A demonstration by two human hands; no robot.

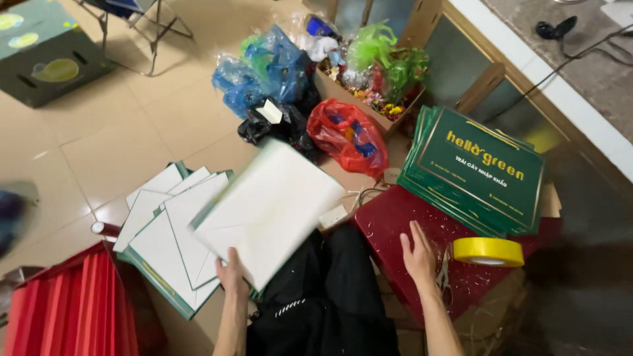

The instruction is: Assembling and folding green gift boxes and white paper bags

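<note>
Bare forearms, no sleeves; black trousers (330,296).

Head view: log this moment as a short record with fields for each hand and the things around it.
Left hand: grips a blurred white flat card sheet by its lower edge
Right hand: open, palm down on the dark red plastic stool top
On the stool: stack of green flat printed cards, yellow tape roll
Under the sheet: pile of white green-edged cards on the tiled floor

The white sheet (269,211) in the left hand (231,273) is motion-blurred, its edges indistinct. Red folded stack (66,306) is cut off by the lower-left edge. Dark object (10,217) at the left edge is unidentifiable.
</note>
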